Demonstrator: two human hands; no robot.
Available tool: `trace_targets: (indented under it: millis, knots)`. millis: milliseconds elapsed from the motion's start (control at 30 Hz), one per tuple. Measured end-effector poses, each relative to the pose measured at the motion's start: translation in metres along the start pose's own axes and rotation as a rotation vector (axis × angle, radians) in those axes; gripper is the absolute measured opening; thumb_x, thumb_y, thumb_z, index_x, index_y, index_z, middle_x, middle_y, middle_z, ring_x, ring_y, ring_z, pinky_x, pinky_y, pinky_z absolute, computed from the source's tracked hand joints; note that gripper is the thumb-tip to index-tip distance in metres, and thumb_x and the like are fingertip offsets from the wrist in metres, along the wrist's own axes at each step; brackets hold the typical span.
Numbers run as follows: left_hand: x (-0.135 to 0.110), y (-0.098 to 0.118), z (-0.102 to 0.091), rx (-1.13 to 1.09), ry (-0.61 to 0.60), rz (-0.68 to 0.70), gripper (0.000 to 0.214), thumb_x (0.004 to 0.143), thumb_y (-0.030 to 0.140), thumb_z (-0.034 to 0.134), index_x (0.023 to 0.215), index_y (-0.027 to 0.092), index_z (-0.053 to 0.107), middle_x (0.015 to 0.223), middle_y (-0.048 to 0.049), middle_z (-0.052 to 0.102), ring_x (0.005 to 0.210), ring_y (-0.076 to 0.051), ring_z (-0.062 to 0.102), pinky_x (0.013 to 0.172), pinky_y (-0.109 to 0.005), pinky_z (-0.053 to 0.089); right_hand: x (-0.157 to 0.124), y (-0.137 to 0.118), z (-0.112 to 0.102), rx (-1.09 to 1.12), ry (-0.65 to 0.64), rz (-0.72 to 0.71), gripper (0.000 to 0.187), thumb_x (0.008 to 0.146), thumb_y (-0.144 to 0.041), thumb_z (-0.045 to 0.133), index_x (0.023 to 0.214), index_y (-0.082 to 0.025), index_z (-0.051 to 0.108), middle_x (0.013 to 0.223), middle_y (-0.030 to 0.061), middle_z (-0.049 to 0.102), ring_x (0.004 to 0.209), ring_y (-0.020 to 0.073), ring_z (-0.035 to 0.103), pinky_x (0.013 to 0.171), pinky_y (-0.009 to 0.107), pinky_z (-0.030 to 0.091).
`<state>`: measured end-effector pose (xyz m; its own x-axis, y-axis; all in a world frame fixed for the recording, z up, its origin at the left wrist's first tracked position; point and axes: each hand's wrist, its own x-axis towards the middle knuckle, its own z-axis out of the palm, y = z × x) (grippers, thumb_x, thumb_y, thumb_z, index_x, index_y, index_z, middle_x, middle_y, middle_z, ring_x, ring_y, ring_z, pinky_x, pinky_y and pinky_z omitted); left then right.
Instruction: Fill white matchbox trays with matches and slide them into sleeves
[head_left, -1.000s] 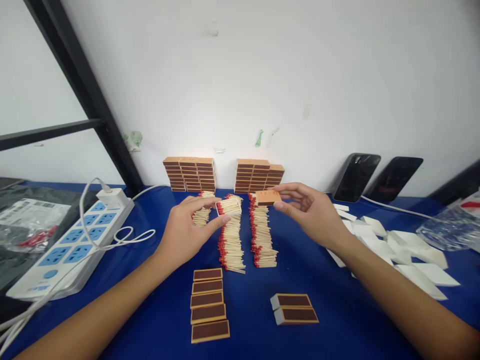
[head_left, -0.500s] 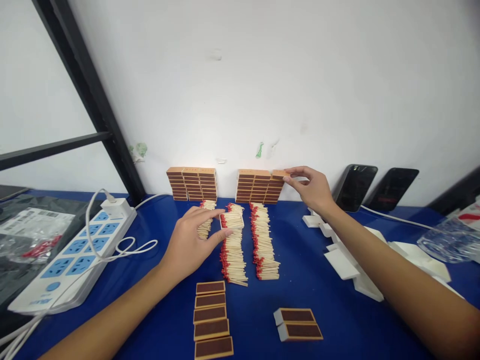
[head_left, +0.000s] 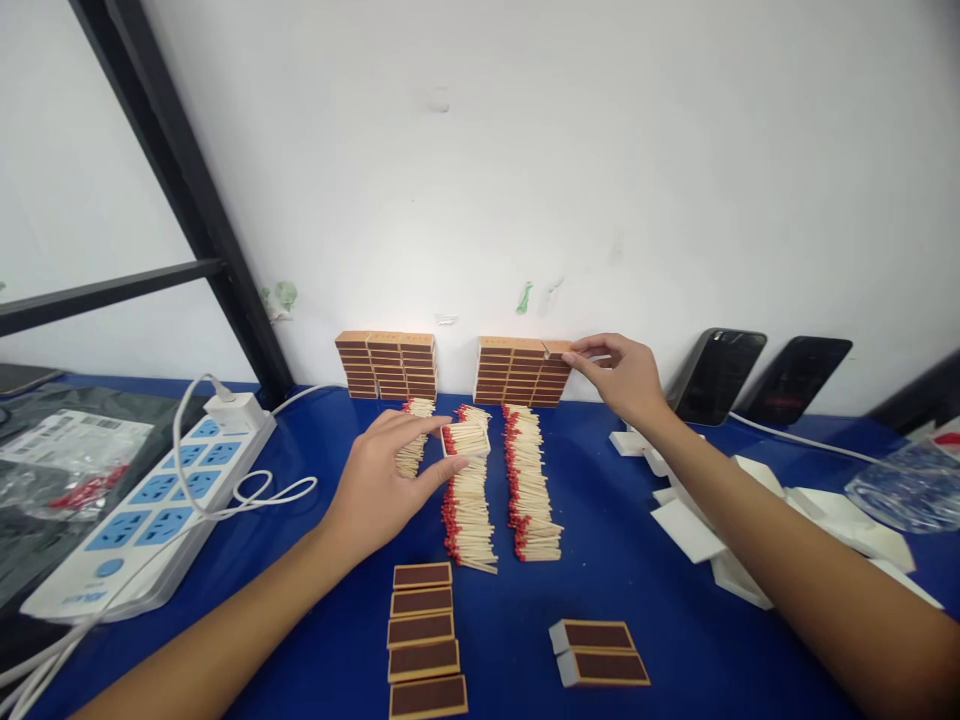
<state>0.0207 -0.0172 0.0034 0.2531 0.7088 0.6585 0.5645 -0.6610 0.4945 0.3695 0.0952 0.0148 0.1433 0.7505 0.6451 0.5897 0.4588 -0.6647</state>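
Between thumb and fingers, my left hand [head_left: 379, 480] holds a white matchbox tray [head_left: 466, 438] filled with red-tipped matches, just above the rows of loose matches. At the back, my right hand [head_left: 619, 375] pinches the right end of a matchbox [head_left: 556, 348] on top of the right stack of matchboxes [head_left: 517, 375]. That box sits nearly level with its neighbours. Below the tray runs a middle row of matches [head_left: 469, 510], with another row of matches [head_left: 531, 480] to its right. A third, shorter row of matches [head_left: 410, 458] is partly hidden by my left hand.
A left stack of matchboxes [head_left: 386, 365] stands by the wall. In front lie a column of matchbox sleeves [head_left: 422, 630] and two matchboxes [head_left: 604, 652]. White trays [head_left: 690, 525] are heaped at right near two phones [head_left: 720, 375]. A power strip [head_left: 157, 510] with cables lies left.
The matchbox under my right hand has settled closer in line with the stack's top. My left hand keeps the filled tray in almost the same place. The view has shifted slightly.
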Motion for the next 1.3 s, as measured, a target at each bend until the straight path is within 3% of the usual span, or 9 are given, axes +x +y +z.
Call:
trace_targets:
  millis: [267, 400, 467, 567, 700, 933, 1033, 1167, 1300]
  knots:
    - [0.001, 0.0, -0.002, 0.001, 0.004, 0.007, 0.037, 0.087, 0.044, 0.085, 0.119, 0.026, 0.078, 0.111, -0.003, 0.081, 0.105, -0.024, 0.071, 0.094, -0.04, 0.058, -0.001, -0.002, 0.006, -0.13, 0.084, -0.052, 0.031, 0.079, -0.046, 0.081, 0.095, -0.021, 0.074, 0.102, 0.0103, 0.073, 0.082, 0.0239, 0.069, 0.072, 0.04, 0.058]
    - [0.001, 0.001, -0.002, -0.027, -0.009, 0.018, 0.038, 0.087, 0.044, 0.085, 0.12, 0.026, 0.078, 0.111, -0.0041, 0.081, 0.105, -0.024, 0.071, 0.094, -0.041, 0.058, -0.015, -0.03, 0.0, -0.238, 0.115, -0.139, 0.025, 0.088, -0.047, 0.073, 0.093, -0.022, 0.073, 0.097, 0.0098, 0.072, 0.077, 0.0231, 0.063, 0.074, 0.042, 0.055]
    - [0.001, 0.003, -0.002, -0.05, -0.031, 0.028, 0.039, 0.086, 0.044, 0.086, 0.12, 0.026, 0.078, 0.11, -0.0046, 0.081, 0.105, -0.025, 0.071, 0.094, -0.042, 0.058, -0.031, -0.054, -0.002, -0.146, -0.073, -0.081, 0.029, 0.093, -0.051, 0.069, 0.089, -0.023, 0.074, 0.089, 0.0082, 0.073, 0.071, 0.0218, 0.062, 0.069, 0.04, 0.054]
    - [0.0, 0.007, -0.002, -0.084, -0.088, 0.059, 0.04, 0.083, 0.042, 0.088, 0.119, 0.026, 0.079, 0.108, -0.0046, 0.082, 0.1, -0.024, 0.072, 0.094, -0.043, 0.058, -0.062, -0.091, -0.001, 0.15, -0.584, 0.149, 0.04, 0.092, -0.062, 0.069, 0.094, -0.023, 0.075, 0.082, 0.0059, 0.075, 0.061, 0.0179, 0.06, 0.052, 0.032, 0.048]
    - [-0.001, 0.012, 0.0, -0.107, -0.143, 0.113, 0.041, 0.082, 0.037, 0.089, 0.12, 0.027, 0.079, 0.107, -0.0042, 0.081, 0.1, -0.024, 0.072, 0.094, -0.042, 0.057, -0.093, -0.112, 0.005, 0.305, -0.796, 0.316, 0.047, 0.097, -0.066, 0.061, 0.101, -0.022, 0.075, 0.07, 0.0015, 0.067, 0.052, 0.0134, 0.054, 0.044, 0.027, 0.04]
    - [-0.001, 0.011, 0.003, -0.113, -0.146, 0.102, 0.039, 0.081, 0.039, 0.09, 0.117, 0.026, 0.081, 0.104, -0.0047, 0.081, 0.099, -0.024, 0.071, 0.091, -0.041, 0.058, -0.107, -0.115, 0.004, 0.082, -0.66, -0.11, 0.049, 0.087, -0.051, 0.082, 0.13, -0.029, 0.07, 0.11, 0.0057, 0.073, 0.084, 0.0202, 0.067, 0.069, 0.036, 0.058]
    - [-0.003, 0.012, 0.005, -0.127, -0.167, 0.103, 0.041, 0.08, 0.039, 0.09, 0.118, 0.025, 0.08, 0.101, -0.0047, 0.081, 0.097, -0.023, 0.07, 0.089, -0.04, 0.058, -0.109, -0.121, 0.003, 0.046, -0.669, -0.221, 0.04, 0.088, -0.046, 0.084, 0.123, -0.029, 0.073, 0.106, 0.0039, 0.073, 0.085, 0.0199, 0.065, 0.076, 0.037, 0.057]
    - [-0.005, 0.014, 0.009, -0.13, -0.179, 0.114, 0.043, 0.078, 0.042, 0.091, 0.117, 0.026, 0.081, 0.098, -0.005, 0.079, 0.095, -0.023, 0.071, 0.084, -0.039, 0.06, -0.109, -0.123, 0.001, -0.005, -0.703, -0.261, 0.033, 0.092, -0.044, 0.08, 0.12, -0.028, 0.074, 0.096, 0.003, 0.072, 0.075, 0.0179, 0.061, 0.068, 0.034, 0.053]
    - [-0.004, 0.013, 0.008, -0.103, -0.162, 0.115, 0.036, 0.084, 0.042, 0.088, 0.115, 0.025, 0.08, 0.102, -0.006, 0.081, 0.098, -0.025, 0.072, 0.09, -0.041, 0.06, -0.096, -0.105, -0.008, -0.1, -0.667, -0.325, 0.031, 0.096, -0.044, 0.075, 0.122, -0.027, 0.072, 0.095, 0.0041, 0.072, 0.073, 0.0183, 0.061, 0.066, 0.033, 0.05]
